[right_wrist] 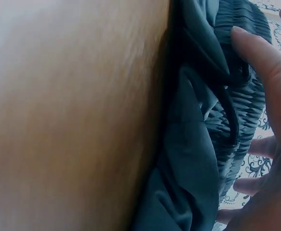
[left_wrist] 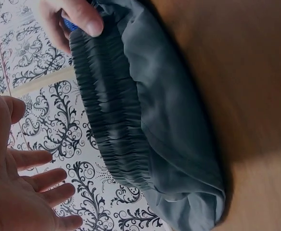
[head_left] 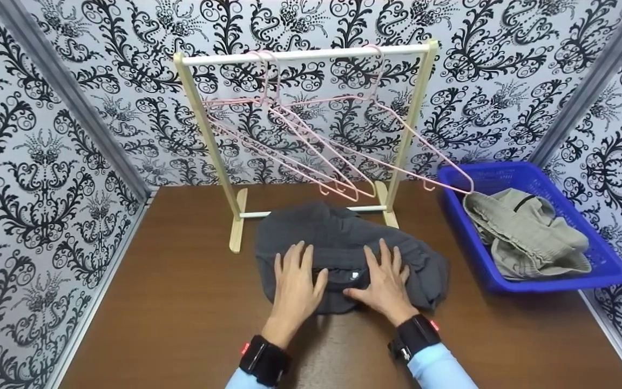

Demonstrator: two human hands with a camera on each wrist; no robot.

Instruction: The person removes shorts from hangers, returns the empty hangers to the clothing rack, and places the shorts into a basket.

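A dark grey garment (head_left: 311, 227) with a gathered elastic waistband (left_wrist: 111, 106), like shorts or trousers, lies bunched on the table. A dark drawstring (right_wrist: 231, 115) hangs at the waistband in the right wrist view. Inside the opening shows a small white label (head_left: 355, 275). My left hand (head_left: 295, 286) is over the garment's left part, fingers spread; the left wrist view has it apart from the waistband. My right hand (head_left: 385, 286) is at the right of the opening, its thumb (right_wrist: 256, 48) against the waistband and its other fingers extended past the far side.
Behind the garment stands a wooden rack (head_left: 203, 119) with a white bar (head_left: 322, 54). Pink hangers (head_left: 424, 141) hang from it, their lower ends reaching forward over the table (head_left: 181, 302). On the right, a blue basket (head_left: 497, 278) holds a beige garment (head_left: 532, 232). Patterned walls enclose the table.
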